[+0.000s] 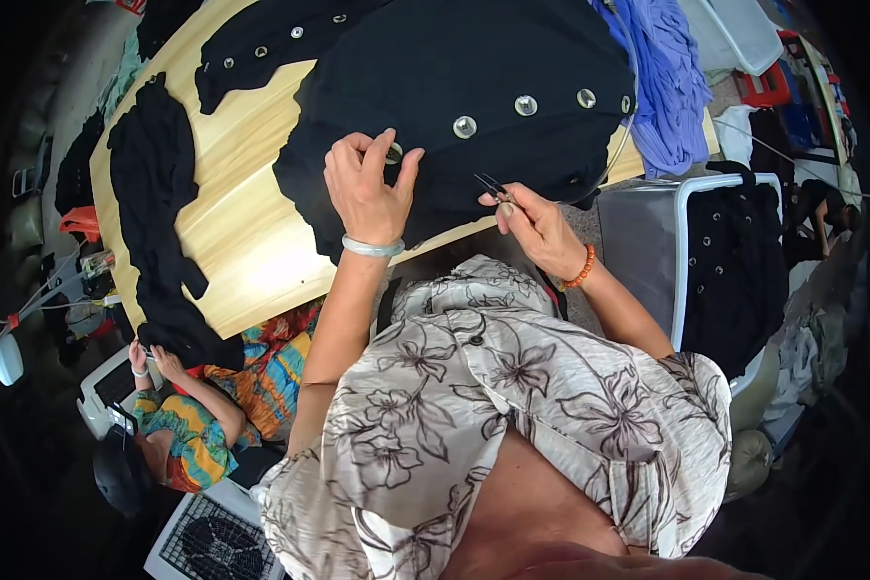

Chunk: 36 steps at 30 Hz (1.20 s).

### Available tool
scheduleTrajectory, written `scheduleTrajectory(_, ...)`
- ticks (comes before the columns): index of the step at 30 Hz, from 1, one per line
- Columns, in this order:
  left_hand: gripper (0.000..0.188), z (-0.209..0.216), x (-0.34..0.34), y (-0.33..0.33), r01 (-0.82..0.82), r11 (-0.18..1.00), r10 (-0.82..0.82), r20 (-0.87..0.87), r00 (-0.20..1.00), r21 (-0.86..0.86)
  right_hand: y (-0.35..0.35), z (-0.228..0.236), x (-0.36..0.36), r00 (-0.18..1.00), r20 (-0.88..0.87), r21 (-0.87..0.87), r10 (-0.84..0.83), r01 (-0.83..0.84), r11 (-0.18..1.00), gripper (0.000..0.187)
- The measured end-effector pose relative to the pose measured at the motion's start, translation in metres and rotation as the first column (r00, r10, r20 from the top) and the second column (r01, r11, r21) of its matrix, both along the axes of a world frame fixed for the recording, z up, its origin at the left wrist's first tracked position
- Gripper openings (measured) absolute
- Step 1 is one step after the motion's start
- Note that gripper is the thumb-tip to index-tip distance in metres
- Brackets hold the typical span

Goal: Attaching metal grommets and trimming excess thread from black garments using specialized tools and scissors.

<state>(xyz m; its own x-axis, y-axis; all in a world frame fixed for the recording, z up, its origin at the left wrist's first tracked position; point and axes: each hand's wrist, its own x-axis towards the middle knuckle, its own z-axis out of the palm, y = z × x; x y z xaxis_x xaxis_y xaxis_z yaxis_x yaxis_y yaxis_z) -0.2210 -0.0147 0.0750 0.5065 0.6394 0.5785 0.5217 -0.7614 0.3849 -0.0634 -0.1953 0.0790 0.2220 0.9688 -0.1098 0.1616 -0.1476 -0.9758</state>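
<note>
A black knit garment [435, 77] lies spread over the wooden table, with large shiny round buttons, such as this button [465, 127], in a row. My left hand [365, 188] rests on the garment near its front edge, thumb and forefinger apart on either side of another button [393, 153]. To the right, my right hand [541, 230] is closed around small thread snips [491, 184]. Their dark blades point up and left, parted slightly, just over the black cloth below the button row.
More black garments [155, 164] lie along the table's left side. Purple-blue cloth [662, 87] hangs at the right end. A grey bin [638, 251] of buttoned black garments stands right of me. At lower left, another person [188, 435] handles black cloth. A fan [217, 546] sits below.
</note>
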Motion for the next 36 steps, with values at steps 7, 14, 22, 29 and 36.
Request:
scheduleTrajectory(7, 0.020, -0.014, 0.004, 0.000, 0.079, 0.982, -0.037, 0.233, 0.972, -0.174, -0.002, 0.001, -0.003, 1.000, -0.023, -0.038, -0.010, 0.009, 0.999, 0.030)
scheduleTrajectory(14, 0.006, -0.012, 0.003, -0.004, 0.194, 0.915, -0.013, 0.453, 0.891, -0.354, 0.002, 0.005, -0.005, 0.999, 0.042, -0.064, -0.001, 0.004, 0.998, 0.030)
scheduleTrajectory(22, 0.003, -0.017, -0.012, -0.007, 0.111, 0.921, 0.059, 0.415, 0.908, -0.373, 0.029, 0.018, -0.005, 0.954, 0.298, 0.030, -0.029, 0.021, 0.999, 0.030)
scheduleTrajectory(29, 0.004, -0.027, -0.015, -0.010, 0.171, 0.856, 0.106, 0.490, 0.865, -0.488, 0.064, 0.016, -0.012, 0.782, 0.613, 0.227, -0.115, -0.035, 0.973, 0.026)
scheduleTrajectory(36, 0.006, -0.031, -0.012, -0.013, 0.245, 0.806, 0.122, 0.556, 0.822, -0.539, 0.086, 0.006, -0.017, 0.649, 0.760, 0.179, -0.047, -0.140, 0.974, 0.028)
